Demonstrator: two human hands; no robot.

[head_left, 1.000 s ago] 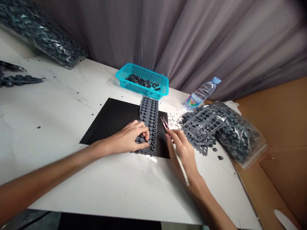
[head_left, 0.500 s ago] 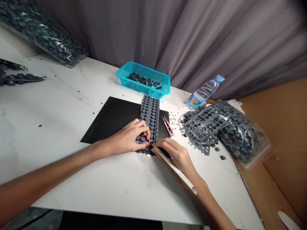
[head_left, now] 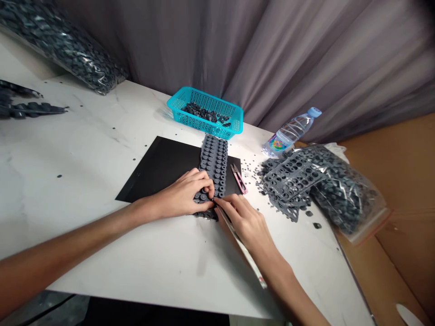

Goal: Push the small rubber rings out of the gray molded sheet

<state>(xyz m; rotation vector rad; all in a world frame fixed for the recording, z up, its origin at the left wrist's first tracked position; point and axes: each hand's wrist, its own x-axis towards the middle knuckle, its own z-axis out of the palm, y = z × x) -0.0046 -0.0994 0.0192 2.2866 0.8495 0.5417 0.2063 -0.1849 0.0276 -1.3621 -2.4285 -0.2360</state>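
Grey studded sheet (head_left: 213,158) lay over black mat (head_left: 163,167); left hand (head_left: 185,194) curled on its near part, presumably for steadiness (pinch or press, could not tell). Right hand (head_left: 249,222) clamped pale tool (head_left: 249,260), probably for control; pink snips (head_left: 242,186) lay right.

The basket (head_left: 234,129) stands behind the mat (head_left: 159,165), with the bottle (head_left: 288,131) to its right on the table (head_left: 102,258).

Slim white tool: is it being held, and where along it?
The right hand holds the slim white tool near its tip; the rear end sticks out free. The left hand rests on the studded grey sheet.
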